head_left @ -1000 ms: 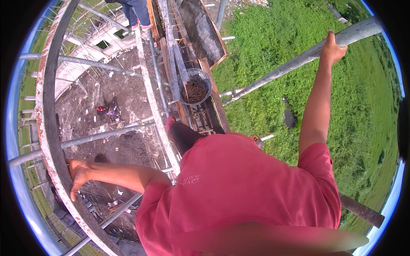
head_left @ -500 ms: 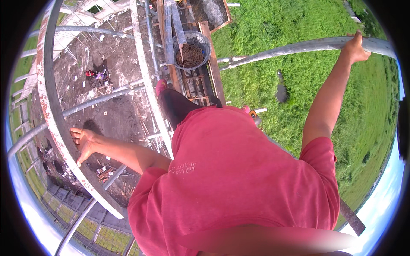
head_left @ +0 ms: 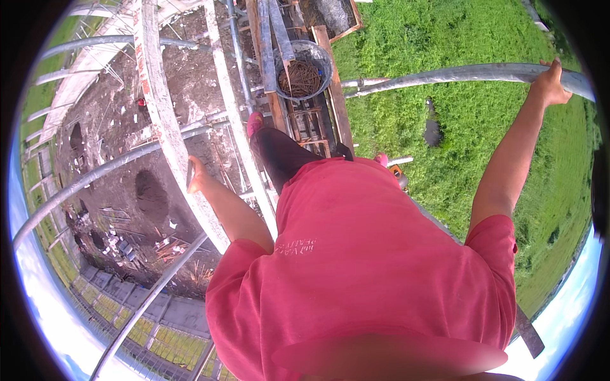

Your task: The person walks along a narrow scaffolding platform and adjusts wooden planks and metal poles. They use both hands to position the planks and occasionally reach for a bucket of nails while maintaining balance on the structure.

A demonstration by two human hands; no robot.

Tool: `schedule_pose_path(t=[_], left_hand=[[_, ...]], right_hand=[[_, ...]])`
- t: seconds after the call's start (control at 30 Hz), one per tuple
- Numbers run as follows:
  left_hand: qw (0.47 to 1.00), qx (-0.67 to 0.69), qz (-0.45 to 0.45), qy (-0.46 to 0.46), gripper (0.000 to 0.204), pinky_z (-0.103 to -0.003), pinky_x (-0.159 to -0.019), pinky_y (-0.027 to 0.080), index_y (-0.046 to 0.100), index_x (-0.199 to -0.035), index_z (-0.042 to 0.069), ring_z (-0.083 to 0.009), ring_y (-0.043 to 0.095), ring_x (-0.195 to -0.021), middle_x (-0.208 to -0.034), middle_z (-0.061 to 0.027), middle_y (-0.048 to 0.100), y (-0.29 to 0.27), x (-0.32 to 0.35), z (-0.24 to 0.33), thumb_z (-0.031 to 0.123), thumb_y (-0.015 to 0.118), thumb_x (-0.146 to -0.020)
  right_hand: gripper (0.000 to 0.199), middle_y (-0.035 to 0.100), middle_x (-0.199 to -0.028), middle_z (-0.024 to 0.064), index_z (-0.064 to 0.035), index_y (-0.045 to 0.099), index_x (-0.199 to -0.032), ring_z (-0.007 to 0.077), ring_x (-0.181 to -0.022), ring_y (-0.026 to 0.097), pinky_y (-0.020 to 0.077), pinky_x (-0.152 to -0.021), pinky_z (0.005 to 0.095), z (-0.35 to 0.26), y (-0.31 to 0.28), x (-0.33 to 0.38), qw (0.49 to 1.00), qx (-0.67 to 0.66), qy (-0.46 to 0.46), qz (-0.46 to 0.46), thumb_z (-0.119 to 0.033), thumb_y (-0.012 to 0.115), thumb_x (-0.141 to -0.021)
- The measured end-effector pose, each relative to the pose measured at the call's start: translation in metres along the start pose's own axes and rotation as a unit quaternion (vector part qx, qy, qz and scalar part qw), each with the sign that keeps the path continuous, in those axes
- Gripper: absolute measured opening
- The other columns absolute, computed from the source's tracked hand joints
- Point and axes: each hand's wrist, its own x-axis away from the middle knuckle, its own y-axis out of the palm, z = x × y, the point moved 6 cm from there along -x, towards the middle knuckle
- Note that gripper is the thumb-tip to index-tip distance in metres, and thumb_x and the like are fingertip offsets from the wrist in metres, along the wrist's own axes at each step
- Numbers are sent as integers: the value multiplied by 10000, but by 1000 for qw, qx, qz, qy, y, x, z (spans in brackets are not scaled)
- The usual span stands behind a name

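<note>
My left hand point(head_left: 199, 177) is at the edge of a long, whitish board point(head_left: 170, 133) with red-brown patches. The hand is closed on that edge, with part of the fingers out of sight behind it. Out to the right, my right hand point(head_left: 550, 86) is wrapped around a grey metal pipe point(head_left: 457, 75) that runs over the grass. My right arm is stretched out and my left is bent.
Far below on the left is dark ground with scattered debris point(head_left: 124, 247). A second whitish beam point(head_left: 232, 95) and a grey pipe point(head_left: 95, 181) cross there. Ahead, a round tub point(head_left: 323, 56) holding rusty rods point(head_left: 298, 79) stands among planks point(head_left: 340, 101). Green grass point(head_left: 394, 44) lies right.
The board has swung to the right, closer to my body. My left hand has gone from spread fingers to closed on its edge. My right hand stays on the pipe as the view shifts.
</note>
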Motion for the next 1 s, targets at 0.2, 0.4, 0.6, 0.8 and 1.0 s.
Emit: schedule_pose_path(t=[0.2,0.4,0.6,0.8,1.0], left_hand=[[978,-20,200,-55,949,-620,-900,471,381,-1533,221,-401,458,-1346,-1552,-126,432,-87,-24,-74,820,556,-817],[961,-40,252,-104,888,-584,-893,468,455,-1469,228,-353,498,-1301,-1454,-107,530,-136,-67,-122,749,653,-778],[954,-74,270,-103,831,-597,-909,487,454,-1440,191,-367,520,-1277,-1437,-142,528,-157,-111,-120,616,714,-775],[960,-203,165,-105,1181,-565,-1207,298,38,-1649,131,-398,222,-1541,-1701,-189,79,-133,-129,-102,624,708,-811],[851,-508,34,-127,932,-545,-1165,362,167,-1635,107,-392,340,-1484,-1689,-134,200,-124,-102,-94,610,567,-961]], right_hand=[[517,707,-953,236,124,456,-1217,291,-727,733,643,-622,410,2,-6,-3,999,29,42,0,-28,783,-846],[597,704,-929,259,109,415,-1292,336,-752,731,640,-685,469,-6,-7,5,997,38,53,44,-83,780,-860],[661,683,-1006,305,149,370,-1326,403,-851,722,599,-883,594,9,-19,-8,984,84,147,56,-168,756,-893],[638,664,-957,313,144,342,-1237,449,-898,678,538,-914,664,15,-24,-21,987,120,106,18,-269,715,-927],[612,699,-922,306,220,408,-1219,399,-841,727,621,-820,595,-1,-9,6,988,89,95,81,-178,746,-899]])
